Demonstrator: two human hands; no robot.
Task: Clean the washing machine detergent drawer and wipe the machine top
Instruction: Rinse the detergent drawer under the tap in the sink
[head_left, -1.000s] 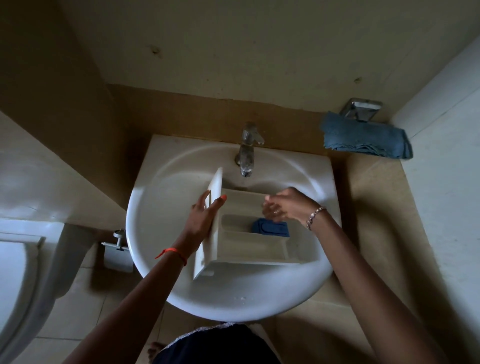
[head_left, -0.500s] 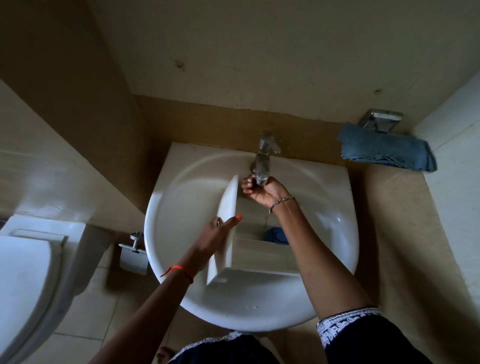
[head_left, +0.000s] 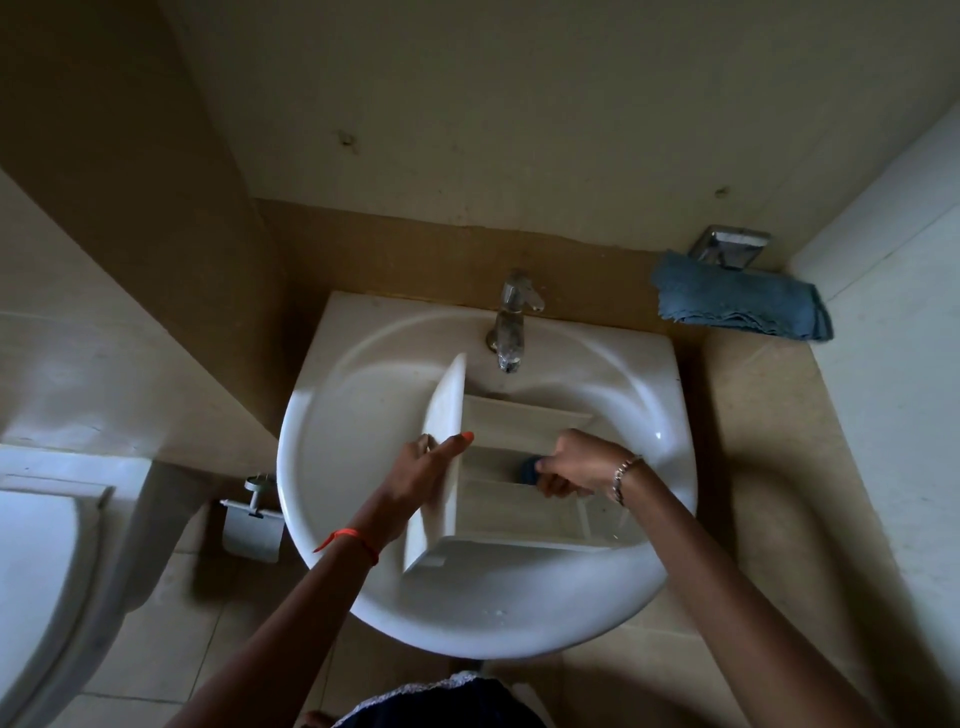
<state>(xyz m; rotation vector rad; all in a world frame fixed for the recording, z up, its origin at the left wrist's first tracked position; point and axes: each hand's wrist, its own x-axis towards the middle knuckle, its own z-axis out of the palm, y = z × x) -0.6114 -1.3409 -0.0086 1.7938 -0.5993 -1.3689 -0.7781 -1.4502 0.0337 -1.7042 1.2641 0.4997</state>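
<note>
The white detergent drawer (head_left: 519, 514) lies in the white wash basin (head_left: 363, 395), its front panel to the left and its compartments facing up. My left hand (head_left: 426, 467) grips that front panel at its upper edge. My right hand (head_left: 571, 465) is inside the drawer, fingers closed around the blue insert (head_left: 530, 467) in the middle compartment; only a small part of the insert shows. A thin stream of water falls from the metal tap (head_left: 511, 322) behind the drawer.
A folded blue cloth (head_left: 737, 299) hangs on a metal holder (head_left: 730, 247) on the wall at the right. A toilet (head_left: 47, 561) stands at the left, with a toilet-paper holder (head_left: 252, 525) beside the basin. Tiled walls close in on both sides.
My right hand left the tap and came back down into the drawer, closing on the blue insert. Water now runs from the tap. My left hand has stayed on the front panel.
</note>
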